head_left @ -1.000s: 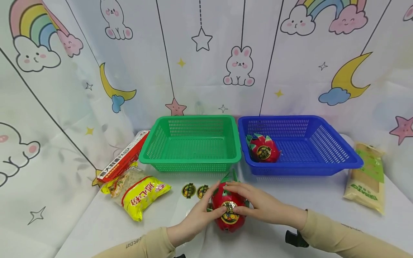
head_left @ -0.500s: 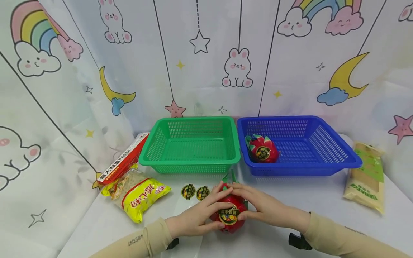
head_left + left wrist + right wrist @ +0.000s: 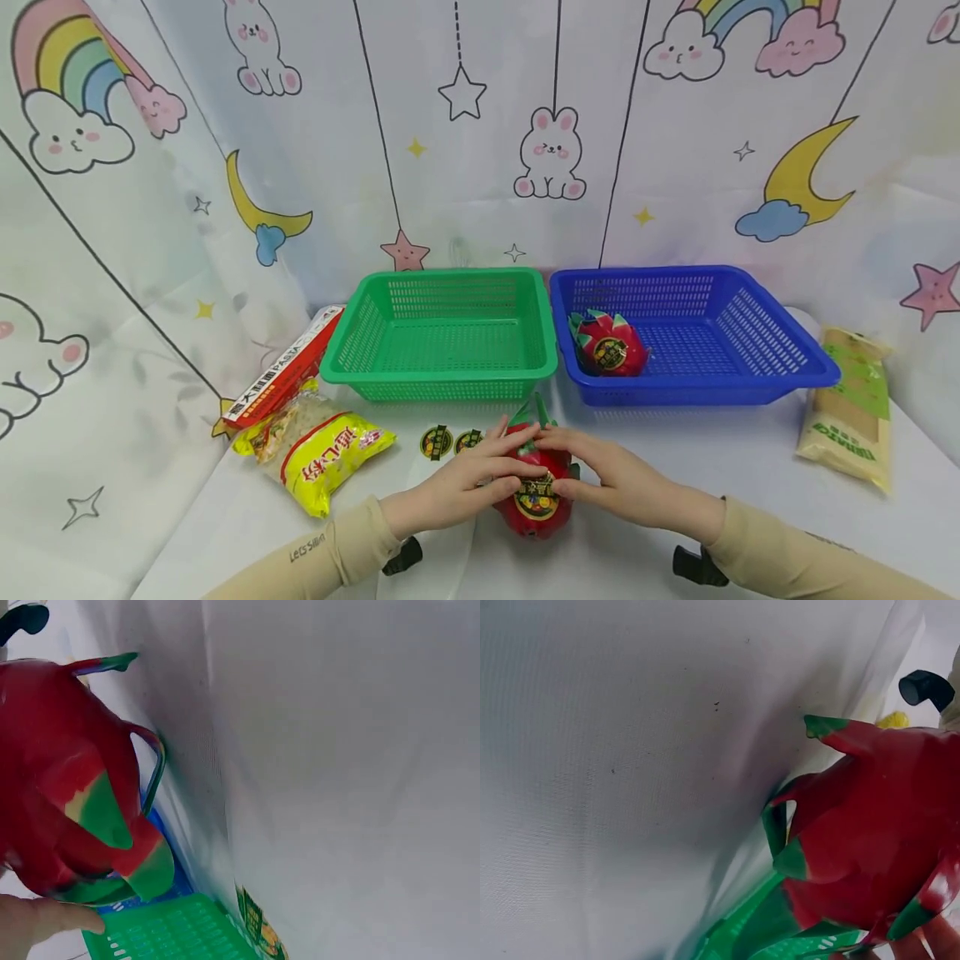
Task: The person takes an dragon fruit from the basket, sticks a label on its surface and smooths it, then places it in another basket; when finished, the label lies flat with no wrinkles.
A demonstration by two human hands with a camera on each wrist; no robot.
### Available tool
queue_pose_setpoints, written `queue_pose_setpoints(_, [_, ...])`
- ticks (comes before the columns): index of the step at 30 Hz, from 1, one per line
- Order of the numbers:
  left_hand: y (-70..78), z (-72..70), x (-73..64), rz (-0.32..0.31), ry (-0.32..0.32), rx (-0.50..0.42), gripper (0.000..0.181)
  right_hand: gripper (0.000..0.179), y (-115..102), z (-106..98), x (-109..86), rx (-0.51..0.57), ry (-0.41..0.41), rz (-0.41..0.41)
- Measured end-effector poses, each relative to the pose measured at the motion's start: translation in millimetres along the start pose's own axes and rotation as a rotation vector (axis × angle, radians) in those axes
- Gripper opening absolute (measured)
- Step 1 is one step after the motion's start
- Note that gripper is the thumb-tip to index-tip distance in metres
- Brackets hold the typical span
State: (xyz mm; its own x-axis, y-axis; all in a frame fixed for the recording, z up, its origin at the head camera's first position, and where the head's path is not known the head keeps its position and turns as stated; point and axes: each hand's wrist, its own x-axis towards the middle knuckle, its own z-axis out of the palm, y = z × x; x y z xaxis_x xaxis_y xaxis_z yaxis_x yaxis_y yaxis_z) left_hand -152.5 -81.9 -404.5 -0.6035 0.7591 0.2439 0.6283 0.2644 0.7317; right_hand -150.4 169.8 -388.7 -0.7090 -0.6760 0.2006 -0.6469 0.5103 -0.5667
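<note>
A red dragon fruit [image 3: 531, 527] with green-tipped scales lies at the front middle of the white table. On its upper side is a round black-and-gold sticker [image 3: 542, 507]. My right hand [image 3: 633, 483] grips the fruit from the right, thumb on the sticker's edge and fingers over the leafy end. From the left, my left hand [image 3: 453, 487] lies across it with fingers stretched out, fingertips on the sticker. Both wrist views show the fruit's scaly flank, the left one with a fingertip [image 3: 79, 916] under the dragon fruit [image 3: 56, 757].
Behind stand a green basket [image 3: 438, 390] and a blue basket [image 3: 675, 392] holding another stickered dragon fruit [image 3: 611, 346]. At left lie a red pasta box [image 3: 285, 367] and a yellow noodle bag [image 3: 330, 458]. Round stickers [image 3: 436, 442] sit on a backing sheet. A beige-green packet [image 3: 847, 408] lies right.
My left hand has shifted from the fruit's left side to lie further across it, fingers moving over the sticker. My right hand keeps its hold.
</note>
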Motion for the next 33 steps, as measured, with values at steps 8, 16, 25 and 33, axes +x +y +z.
queue_pose_setpoints(8, [8.6,2.6,2.6,-0.145,-0.055,0.057,0.072,0.077,-9.5,5.7,-1.2,-0.068,-0.007,0.08])
queue_pose_setpoints(16, [9.9,1.3,4.6,-0.148,-0.049,0.035,0.07,0.085,-11.7,9.6,-1.8,-0.12,0.025,0.082])
queue_pose_setpoints(25, [5.8,-4.0,7.7,-0.176,-0.031,-0.077,0.046,0.061,-5.6,1.6,3.2,0.0,-0.001,0.096])
queue_pose_setpoints(33, [5.3,-2.3,9.2,-0.198,-0.002,-0.151,0.042,0.044,-2.8,3.8,6.0,0.008,0.054,0.078])
